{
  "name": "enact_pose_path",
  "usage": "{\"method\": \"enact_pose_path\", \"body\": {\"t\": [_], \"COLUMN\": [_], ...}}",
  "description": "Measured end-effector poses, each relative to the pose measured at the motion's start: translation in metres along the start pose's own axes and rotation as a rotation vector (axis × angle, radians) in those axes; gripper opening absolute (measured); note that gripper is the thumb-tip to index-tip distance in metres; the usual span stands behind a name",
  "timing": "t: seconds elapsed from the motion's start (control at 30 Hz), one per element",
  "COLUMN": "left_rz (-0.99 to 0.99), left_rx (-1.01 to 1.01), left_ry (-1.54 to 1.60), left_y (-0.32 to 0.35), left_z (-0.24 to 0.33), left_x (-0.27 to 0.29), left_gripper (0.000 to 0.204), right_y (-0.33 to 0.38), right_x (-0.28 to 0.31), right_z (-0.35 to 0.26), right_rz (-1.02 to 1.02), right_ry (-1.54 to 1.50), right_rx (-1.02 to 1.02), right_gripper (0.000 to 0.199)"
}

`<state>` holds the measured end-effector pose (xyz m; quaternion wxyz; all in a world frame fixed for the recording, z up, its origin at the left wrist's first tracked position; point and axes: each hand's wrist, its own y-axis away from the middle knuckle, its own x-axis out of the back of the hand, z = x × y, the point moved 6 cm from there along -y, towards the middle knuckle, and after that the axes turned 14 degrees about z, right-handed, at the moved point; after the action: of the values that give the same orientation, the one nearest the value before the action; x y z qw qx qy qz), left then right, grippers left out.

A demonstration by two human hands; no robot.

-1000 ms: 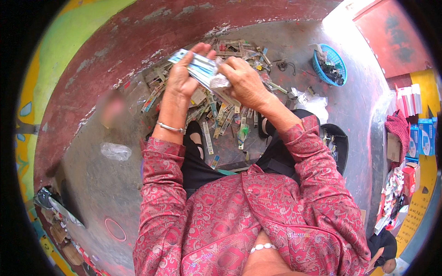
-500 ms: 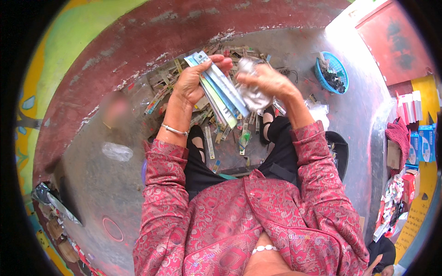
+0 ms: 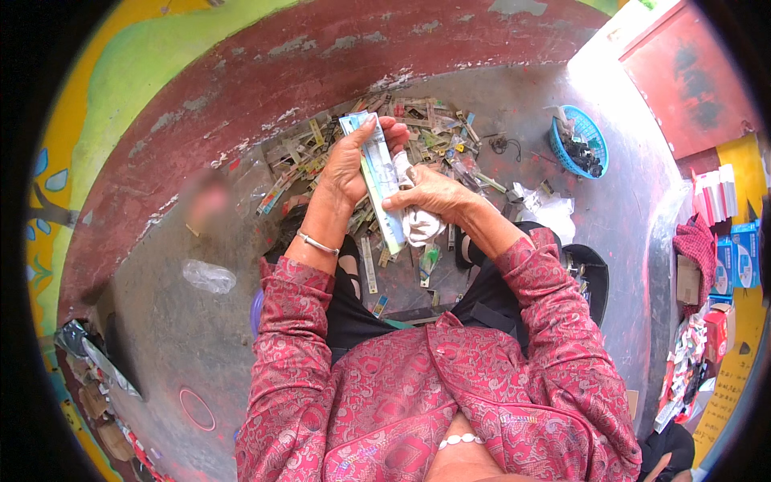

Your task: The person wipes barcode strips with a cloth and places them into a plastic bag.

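Note:
My left hand (image 3: 347,165) grips a stack of long flat ruler-like strips (image 3: 381,183), pale blue, white and light green, tilted with the upper end to the left. The thumb lies over the front, with the fingers behind. A crumpled white cloth (image 3: 421,226) is bunched in my right hand (image 3: 438,195). That hand's thumb presses on the front face of the strips, near their lower half, and the cloth lies against their right edge. Below both hands spreads a heap of similar loose strips (image 3: 434,120) on the floor, partly hidden by my hands.
A blue plastic basket (image 3: 580,165) with dark scraps stands at the right. White plastic (image 3: 550,210) lies near my right forearm, a clear bag (image 3: 209,275) on the left floor. Blue boxes (image 3: 744,255) line the right wall. A black tub (image 3: 593,277) sits beside my right leg.
My right hand and the cloth, blurred before, have moved down and left onto the strips. The strips were fanned out and are now gathered closer together, held more steeply.

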<state>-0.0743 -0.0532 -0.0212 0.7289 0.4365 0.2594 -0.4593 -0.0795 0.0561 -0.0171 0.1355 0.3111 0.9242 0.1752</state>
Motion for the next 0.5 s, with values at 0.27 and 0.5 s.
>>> {"method": "enact_pose_path", "body": {"t": [0.27,0.5], "left_rz": [-0.126,-0.215], "left_rx": [-0.128,0.004], "left_ry": [-0.133,-0.495], "left_y": [0.011,0.023], "left_z": [0.009,-0.028], "left_x": [-0.026,-0.011], "left_gripper": [0.064,0.057], "right_y": [0.003,-0.002], "right_x": [-0.005,0.013], "right_z": [0.007,-0.016], "right_rz": [-0.02,0.104], "right_ry": [-0.148,-0.239], "right_rx": [-0.105,0.144], "right_gripper": [0.019,0.024]}}
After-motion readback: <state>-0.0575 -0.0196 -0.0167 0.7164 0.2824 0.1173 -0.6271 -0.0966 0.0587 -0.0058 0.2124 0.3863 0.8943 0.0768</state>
